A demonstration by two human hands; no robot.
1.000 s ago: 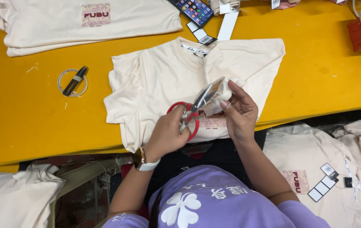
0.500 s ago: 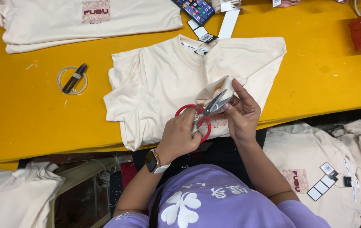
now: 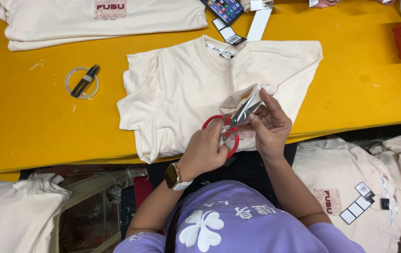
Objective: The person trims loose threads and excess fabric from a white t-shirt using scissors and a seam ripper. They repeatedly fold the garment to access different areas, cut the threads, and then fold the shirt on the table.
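At the far left of the frame, on the yellow desk [image 3: 31, 122], small black thread snips [image 3: 84, 80] lie inside a clear tape ring [image 3: 81, 83], well apart from the work. Above them, at the upper left, sits a folded cream shirt [image 3: 102, 21] with a red chest print.

In the middle lies the cream T-shirt [image 3: 186, 89] being trimmed, neck toward the top edge, its hem hanging over the near edge of the desk. The left hand [image 3: 206, 151] has its fingers curled through the loops of the red-handled scissors [image 3: 228, 126], with the blades pointing up and right and closed or nearly so. Just right of it, the right hand [image 3: 270, 124] pinches a raised fold of the shirt fabric [image 3: 245, 93] between thumb and fingertips, holding it against the blade tips.

To cut cleanly here, it seems best to keep that fold taut and lifted clear of the layers beneath, work with the tips only, and keep the pinching fingers behind the blades.

Further right, at the top centre, are a phone [image 3: 224, 8] and hang tags [image 3: 232, 35]. At the lower right, a pile of finished shirts [image 3: 350, 187] with tags rests below the desk edge.
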